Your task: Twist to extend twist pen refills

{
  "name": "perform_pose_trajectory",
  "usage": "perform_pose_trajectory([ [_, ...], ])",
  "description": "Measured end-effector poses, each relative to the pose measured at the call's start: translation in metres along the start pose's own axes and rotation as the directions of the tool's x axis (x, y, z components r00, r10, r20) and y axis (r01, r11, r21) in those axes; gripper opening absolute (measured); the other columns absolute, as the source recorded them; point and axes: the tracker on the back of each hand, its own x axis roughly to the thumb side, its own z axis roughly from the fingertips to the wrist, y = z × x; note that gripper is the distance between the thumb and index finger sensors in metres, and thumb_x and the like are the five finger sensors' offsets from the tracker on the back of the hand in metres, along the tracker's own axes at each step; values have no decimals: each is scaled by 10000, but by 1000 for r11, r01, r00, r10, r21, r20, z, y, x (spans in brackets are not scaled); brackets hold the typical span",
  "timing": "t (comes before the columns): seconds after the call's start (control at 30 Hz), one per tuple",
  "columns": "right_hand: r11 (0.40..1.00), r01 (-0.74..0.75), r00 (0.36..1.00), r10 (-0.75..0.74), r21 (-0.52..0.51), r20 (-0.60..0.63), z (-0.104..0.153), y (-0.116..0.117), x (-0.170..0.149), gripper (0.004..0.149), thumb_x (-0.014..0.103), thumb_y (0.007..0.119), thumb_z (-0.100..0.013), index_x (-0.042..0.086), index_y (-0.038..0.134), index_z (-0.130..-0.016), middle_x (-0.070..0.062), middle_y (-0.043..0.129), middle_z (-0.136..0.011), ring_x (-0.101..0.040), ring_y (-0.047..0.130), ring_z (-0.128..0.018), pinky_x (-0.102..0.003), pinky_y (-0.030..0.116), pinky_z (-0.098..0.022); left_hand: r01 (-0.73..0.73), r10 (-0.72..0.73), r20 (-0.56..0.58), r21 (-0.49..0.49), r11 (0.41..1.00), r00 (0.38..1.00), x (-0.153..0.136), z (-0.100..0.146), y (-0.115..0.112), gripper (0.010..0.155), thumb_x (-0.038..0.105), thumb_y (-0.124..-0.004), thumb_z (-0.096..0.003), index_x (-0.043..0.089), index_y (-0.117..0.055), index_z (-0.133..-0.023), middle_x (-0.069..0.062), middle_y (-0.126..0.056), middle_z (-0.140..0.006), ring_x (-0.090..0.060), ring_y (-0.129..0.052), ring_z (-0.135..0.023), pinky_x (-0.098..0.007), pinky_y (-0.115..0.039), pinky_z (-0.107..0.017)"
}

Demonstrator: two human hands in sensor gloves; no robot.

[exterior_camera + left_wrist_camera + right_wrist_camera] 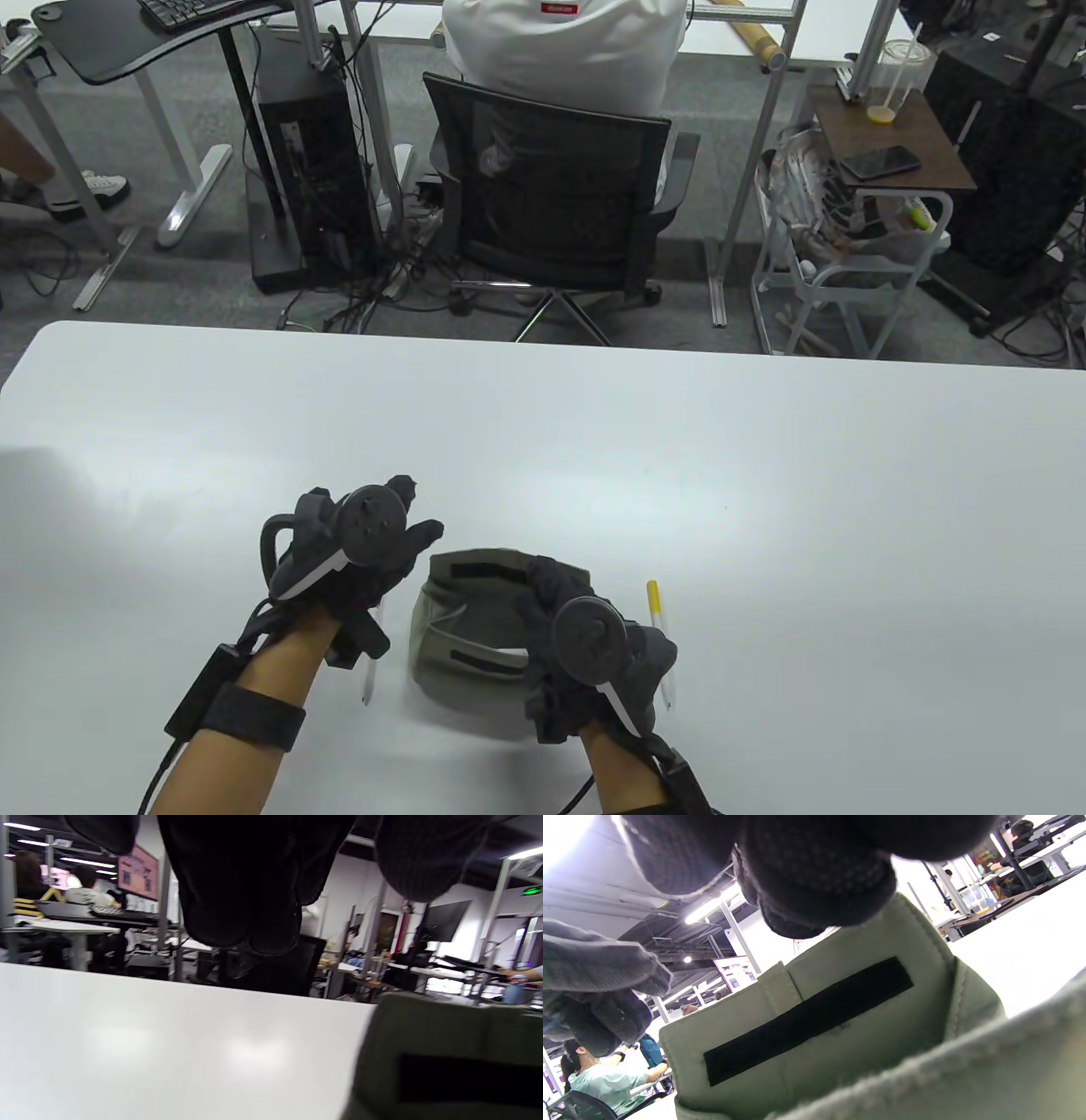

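Observation:
An olive green pouch (462,628) with black velcro strips lies open on the white table (543,441) between my hands. My right hand (543,586) reaches over its right side. In the right wrist view its fingertips (818,887) grip the top edge of the raised flap (840,1035). A pen with a yellow cap (660,632) lies just right of that hand. My left hand (416,509) hovers left of the pouch with loosely spread fingers (237,899) and holds nothing. A white pen (370,671) lies on the table under its wrist. The pouch's edge (445,1035) shows in the left wrist view.
An office chair (551,204) with a seated person, a computer tower (305,187) and a small trolley (857,255) stand on the floor beyond the table's far edge. Bare white tabletop (148,1043) stretches ahead and to both sides.

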Motion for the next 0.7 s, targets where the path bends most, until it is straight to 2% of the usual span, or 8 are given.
perform_pose_trajectory([
  [0.13,1000,-11,1000,10,-20,-11,-2,-4,-4,528,429,827,-340,167,872,-795,-69,1002,-638,-114,1002,-237,-253,861,-155,63,-61,74,-19,998,995,15,2,-8,707,563,-794,-512,119,-726,-1058,-128,-953,-877,-372,-950,-753,-783,-470,-677],
  [0.33,997,-82,996,82,-3,36,-6,3,3,501,419,862,-322,190,894,-767,-52,1006,-616,-114,999,-238,-256,859,-158,250,-239,77,-187,950,968,23,-9,-37,734,567,-854,-479,143,-728,-1065,-99,-944,-873,-359,-938,-771,-794,-456,-681],
  [0.43,988,-155,985,153,19,83,-8,13,12,496,408,883,-310,196,901,-757,-50,1010,-609,-114,999,-238,-258,859,-158,239,-228,73,-210,948,971,24,-16,-47,653,522,-891,-468,158,-797,-1001,-60,-973,-802,-325,-964,-721,-787,-469,-681],
  [0.5,974,-220,971,213,53,111,-10,22,17,489,398,895,-302,201,907,-750,-46,1013,-606,-113,1000,-239,-257,861,-157,229,-219,73,-179,957,973,25,-19,-50,520,450,-907,-476,179,-864,-917,-25,-1005,-717,-292,-993,-654,-773,-491,-679],
  [0.6,928,-350,933,333,130,138,-11,40,19,484,378,910,-293,206,914,-746,-43,1019,-609,-109,1006,-239,-252,867,-157,239,-231,67,-158,958,971,26,-21,-53,453,432,-906,-476,188,-899,-857,-3,-1017,-655,-271,-1006,-607,-770,-500,-678],
  [0.7,830,-483,874,437,280,211,-8,61,15,526,372,921,-284,210,893,-784,-47,1002,-678,-111,1012,-274,-252,874,-179,248,-241,64,-139,959,968,26,-22,-54,451,434,-899,-476,177,-902,-847,0,-1019,-636,-268,-1008,-589,-767,-505,-677],
])
